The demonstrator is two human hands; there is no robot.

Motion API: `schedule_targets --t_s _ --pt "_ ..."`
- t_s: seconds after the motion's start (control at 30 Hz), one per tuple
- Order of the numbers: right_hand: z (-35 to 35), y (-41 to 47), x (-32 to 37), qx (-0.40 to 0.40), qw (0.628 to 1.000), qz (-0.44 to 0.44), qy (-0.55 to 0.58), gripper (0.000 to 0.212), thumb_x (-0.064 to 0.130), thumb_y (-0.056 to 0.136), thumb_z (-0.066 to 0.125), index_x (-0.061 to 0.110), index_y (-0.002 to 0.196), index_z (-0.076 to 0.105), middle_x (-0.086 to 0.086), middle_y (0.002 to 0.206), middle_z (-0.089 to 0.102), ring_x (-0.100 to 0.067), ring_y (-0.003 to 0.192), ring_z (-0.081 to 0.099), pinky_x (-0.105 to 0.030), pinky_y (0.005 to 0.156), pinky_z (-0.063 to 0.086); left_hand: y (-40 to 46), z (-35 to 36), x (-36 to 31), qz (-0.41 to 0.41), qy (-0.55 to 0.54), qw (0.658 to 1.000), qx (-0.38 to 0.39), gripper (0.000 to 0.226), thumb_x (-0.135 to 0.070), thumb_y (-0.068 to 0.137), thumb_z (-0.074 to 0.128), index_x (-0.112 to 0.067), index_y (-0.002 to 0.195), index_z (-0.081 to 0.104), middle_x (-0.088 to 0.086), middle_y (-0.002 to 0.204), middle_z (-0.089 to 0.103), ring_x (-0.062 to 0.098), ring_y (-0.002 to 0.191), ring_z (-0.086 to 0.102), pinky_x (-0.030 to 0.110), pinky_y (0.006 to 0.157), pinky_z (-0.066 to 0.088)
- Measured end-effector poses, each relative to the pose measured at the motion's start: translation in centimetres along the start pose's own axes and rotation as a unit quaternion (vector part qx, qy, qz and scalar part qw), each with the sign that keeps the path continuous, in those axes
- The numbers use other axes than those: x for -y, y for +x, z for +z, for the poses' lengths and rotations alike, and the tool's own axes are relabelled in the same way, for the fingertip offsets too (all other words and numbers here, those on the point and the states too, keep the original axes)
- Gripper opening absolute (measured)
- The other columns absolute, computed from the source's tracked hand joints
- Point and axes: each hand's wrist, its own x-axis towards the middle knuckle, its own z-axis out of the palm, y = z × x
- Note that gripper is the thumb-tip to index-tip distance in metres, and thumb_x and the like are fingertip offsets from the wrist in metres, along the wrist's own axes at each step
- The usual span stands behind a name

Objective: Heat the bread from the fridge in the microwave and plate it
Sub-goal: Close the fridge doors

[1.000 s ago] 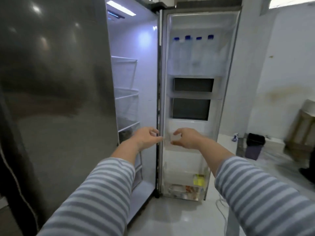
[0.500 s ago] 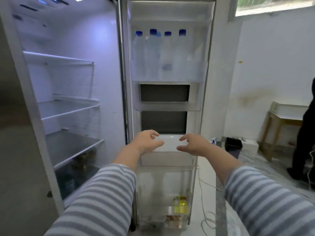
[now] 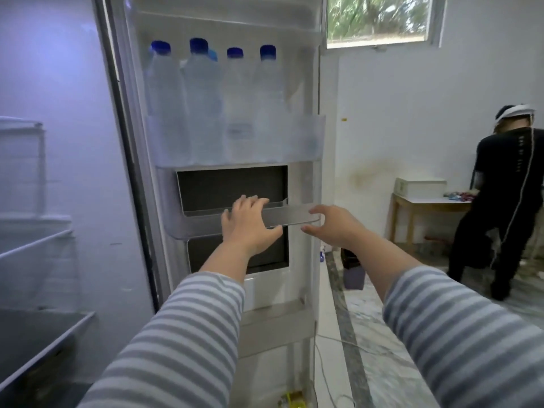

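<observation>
I stood at the open fridge door [image 3: 223,22] with both arms out in my striped sleeves [image 3: 188,334]. My left hand [image 3: 248,223] lay on the front of the middle door shelf [image 3: 200,228], fingers spread and nearly straight, thumb out to the side. It gripped nothing. My right hand [image 3: 332,228] was at the right end of a flat grey flap [image 3: 290,217] on that shelf. Its fingers were loosely bent, with the thumb just under the flap and a fingertip at its top edge. I could not tell if it was pinching the flap or only touching it.

I could not see any bread. It was not in the door shelves that showed, and not on the glass shelves [image 3: 38,346] inside the fridge at my left.

Above my hands, water bottles [image 3: 203,107] with blue caps stood in a row in the top door shelf. Something yellow [image 3: 293,400] sat low in the door. To my right was a white wall with a window [image 3: 379,16]. Another person in black clothes [image 3: 497,201] bent over a small wooden table [image 3: 426,201] with a white box [image 3: 419,187] on it.
</observation>
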Motion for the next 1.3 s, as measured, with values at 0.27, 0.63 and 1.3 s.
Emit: schedule_targets --t_s 0.27,0.63,1.3 --pt "-1.0 3.7 -3.0 -0.034 0.999 0.02 -0.013 0.078 0.057 0.087 0.057 0.025 0.149 0.024 -0.008 0.15 0.037 -0.029 0.134 0.04 -0.042 0.106 0.038 3.6 3.0 -2.1 0.012 0.034 0.999 0.021 0.077 -0.058 0.085 0.053 -0.031 0.15 0.02 -0.005 0.161 0.011 0.017 0.148 -0.005 0.063 0.113 -0.007" --pt "-5.2 12.1 -5.1 -0.08 0.988 -0.126 0.027 0.107 0.065 0.08 0.057 0.043 0.142 -0.028 -0.011 0.159 -0.02 -0.04 0.146 0.006 -0.055 0.116 0.016 5.8 9.1 -6.7 -0.054 0.098 0.989 -0.092 0.09 -0.077 0.083 0.03 -0.027 0.153 0.001 -0.003 0.162 -0.004 0.019 0.147 -0.014 0.068 0.106 -0.013" --pt "-9.0 20.8 -4.7 -0.133 0.911 -0.39 0.023 0.103 0.067 0.07 0.067 0.039 0.147 0.004 0.0 0.161 -0.007 -0.03 0.146 0.017 -0.061 0.111 0.027 10.4 14.9 -11.4 -0.287 0.106 0.921 -0.241 0.137 -0.091 0.059 0.046 -0.017 0.146 -0.029 0.008 0.154 -0.034 0.031 0.143 -0.026 0.066 0.104 -0.011"
